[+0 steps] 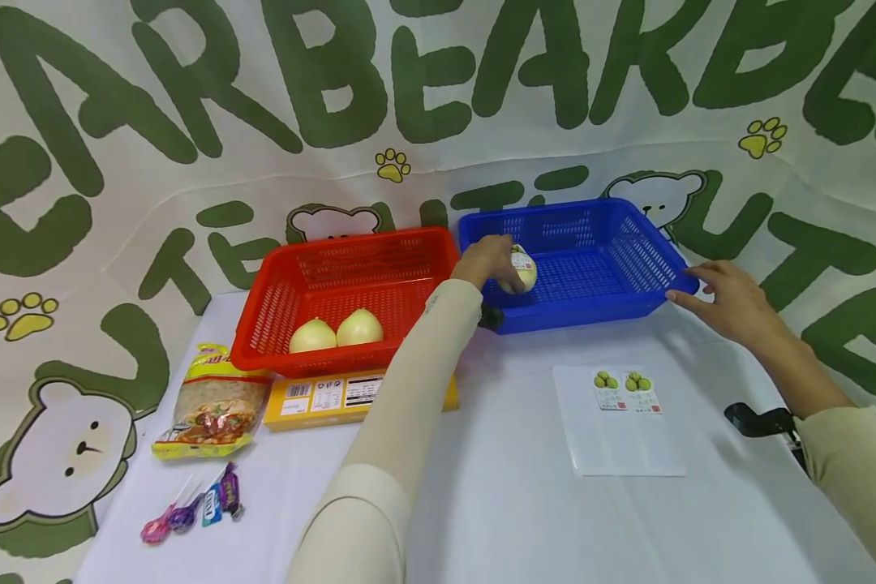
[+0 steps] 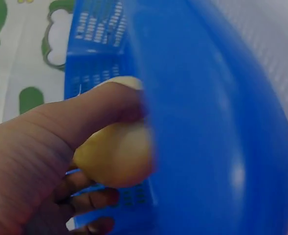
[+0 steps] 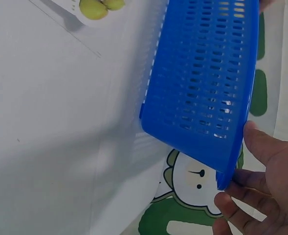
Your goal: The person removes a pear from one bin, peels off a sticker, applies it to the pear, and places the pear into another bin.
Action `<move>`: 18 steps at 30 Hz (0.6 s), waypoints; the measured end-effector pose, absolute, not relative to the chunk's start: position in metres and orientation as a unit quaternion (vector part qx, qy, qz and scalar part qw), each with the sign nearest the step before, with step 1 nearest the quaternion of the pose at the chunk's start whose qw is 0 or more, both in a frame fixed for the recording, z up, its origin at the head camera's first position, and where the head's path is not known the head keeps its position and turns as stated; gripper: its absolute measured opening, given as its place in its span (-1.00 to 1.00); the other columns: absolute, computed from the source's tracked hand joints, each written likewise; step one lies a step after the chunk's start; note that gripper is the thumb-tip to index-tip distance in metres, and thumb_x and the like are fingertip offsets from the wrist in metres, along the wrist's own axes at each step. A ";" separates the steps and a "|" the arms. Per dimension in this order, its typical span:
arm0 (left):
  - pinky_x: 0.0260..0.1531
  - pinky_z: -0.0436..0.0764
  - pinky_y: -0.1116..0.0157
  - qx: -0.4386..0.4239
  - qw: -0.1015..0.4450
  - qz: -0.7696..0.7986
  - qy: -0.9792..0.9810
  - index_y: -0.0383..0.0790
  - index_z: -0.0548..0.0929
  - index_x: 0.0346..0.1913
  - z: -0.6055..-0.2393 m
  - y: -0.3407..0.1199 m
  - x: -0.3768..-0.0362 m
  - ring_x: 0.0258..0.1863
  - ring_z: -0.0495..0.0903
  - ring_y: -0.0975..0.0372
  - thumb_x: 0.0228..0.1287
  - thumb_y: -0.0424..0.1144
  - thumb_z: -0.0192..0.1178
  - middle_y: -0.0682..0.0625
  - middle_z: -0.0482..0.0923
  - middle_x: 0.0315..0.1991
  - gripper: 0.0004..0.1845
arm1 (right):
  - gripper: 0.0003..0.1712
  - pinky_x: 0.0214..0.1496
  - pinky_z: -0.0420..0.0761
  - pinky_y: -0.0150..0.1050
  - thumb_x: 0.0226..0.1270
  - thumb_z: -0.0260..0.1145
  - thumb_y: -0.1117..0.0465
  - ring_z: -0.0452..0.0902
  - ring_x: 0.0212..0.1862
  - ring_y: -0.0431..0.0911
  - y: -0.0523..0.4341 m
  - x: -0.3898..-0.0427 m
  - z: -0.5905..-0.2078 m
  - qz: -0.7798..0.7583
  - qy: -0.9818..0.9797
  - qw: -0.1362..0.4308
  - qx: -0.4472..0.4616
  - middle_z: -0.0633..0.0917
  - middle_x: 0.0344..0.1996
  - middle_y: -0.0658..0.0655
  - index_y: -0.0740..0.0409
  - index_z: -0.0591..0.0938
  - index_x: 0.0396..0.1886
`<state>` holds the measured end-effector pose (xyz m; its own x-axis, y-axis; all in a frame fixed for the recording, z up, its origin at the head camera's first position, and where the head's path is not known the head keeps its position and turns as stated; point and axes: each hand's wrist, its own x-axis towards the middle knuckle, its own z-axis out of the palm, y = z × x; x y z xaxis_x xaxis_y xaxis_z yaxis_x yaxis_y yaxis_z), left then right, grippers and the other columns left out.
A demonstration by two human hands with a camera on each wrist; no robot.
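A person's left hand (image 1: pixel 485 259), at the centre of the head view, curls its fingers round a pale onion (image 1: pixel 520 269) inside the blue basket (image 1: pixel 631 304), near the basket's left wall. The left wrist view shows thumb and fingers wrapped about the onion (image 2: pixel 117 156). The right hand (image 1: pixel 726 302), at centre right, has its fingers resting loosely spread against the basket's right corner, steadying it; the right wrist view shows the fingertips (image 3: pixel 227 203) touching that corner (image 3: pixel 222 178). Left of it sits a red basket (image 1: pixel 263 324) with two more onions (image 1: pixel 336 331). If the onion is let go above the floor it could roll or bounce; the light basket might slide should the steadying hand lift.
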<state>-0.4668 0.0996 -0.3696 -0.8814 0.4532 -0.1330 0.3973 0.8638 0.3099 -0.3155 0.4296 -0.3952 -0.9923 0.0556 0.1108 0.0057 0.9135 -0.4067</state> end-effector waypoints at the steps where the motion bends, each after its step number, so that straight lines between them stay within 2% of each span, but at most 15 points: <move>1: -0.01 0.47 0.18 0.221 0.107 0.121 0.962 -0.12 0.47 0.19 -0.372 0.101 -0.466 -0.07 0.47 0.13 0.00 0.07 0.53 -0.03 0.53 -0.06 -0.27 | -0.14 -0.05 0.43 0.42 0.43 0.24 -0.17 0.26 0.12 0.44 0.429 -0.315 -0.396 0.207 -0.976 0.061 -0.016 0.27 0.24 0.55 0.51 0.37 0.33; 6: 0.07 0.34 0.12 0.234 0.089 0.013 0.968 -0.05 0.55 0.08 -0.386 0.106 -0.464 -0.06 0.45 0.15 -0.03 0.17 0.52 0.01 0.58 -0.10 -0.35 | -0.18 -0.05 0.44 0.39 0.45 0.25 -0.12 0.29 0.12 0.43 0.425 -0.315 -0.398 0.207 -0.976 0.072 -0.011 0.29 0.25 0.53 0.53 0.37 0.32; 11: 0.18 0.32 0.11 0.244 0.085 -0.026 0.966 -0.05 0.50 0.25 -0.387 0.108 -0.463 0.10 0.42 0.11 0.00 0.21 0.48 -0.02 0.57 0.08 -0.23 | -0.19 -0.03 0.42 0.39 0.46 0.24 -0.11 0.28 0.12 0.42 0.427 -0.317 -0.399 0.199 -0.977 0.069 -0.017 0.28 0.25 0.52 0.53 0.36 0.32; 15: 0.37 0.25 0.03 0.241 0.137 0.035 0.960 -0.06 0.26 0.51 -0.372 0.103 -0.459 0.36 0.26 -0.02 0.02 0.30 0.42 -0.13 0.34 0.39 0.04 | -0.20 0.02 0.36 0.43 0.48 0.22 -0.12 0.29 0.12 0.42 0.427 -0.316 -0.399 0.194 -0.978 0.071 -0.019 0.28 0.25 0.52 0.52 0.36 0.31; 18: 0.37 0.26 -0.08 0.242 0.154 0.098 0.953 -0.04 0.11 0.59 -0.360 0.096 -0.458 0.45 0.16 -0.08 0.06 0.35 0.35 -0.15 0.16 0.51 0.12 | -0.21 0.05 0.31 0.46 0.47 0.22 -0.11 0.29 0.12 0.43 0.426 -0.315 -0.398 0.192 -0.979 0.073 -0.020 0.28 0.25 0.53 0.52 0.37 0.30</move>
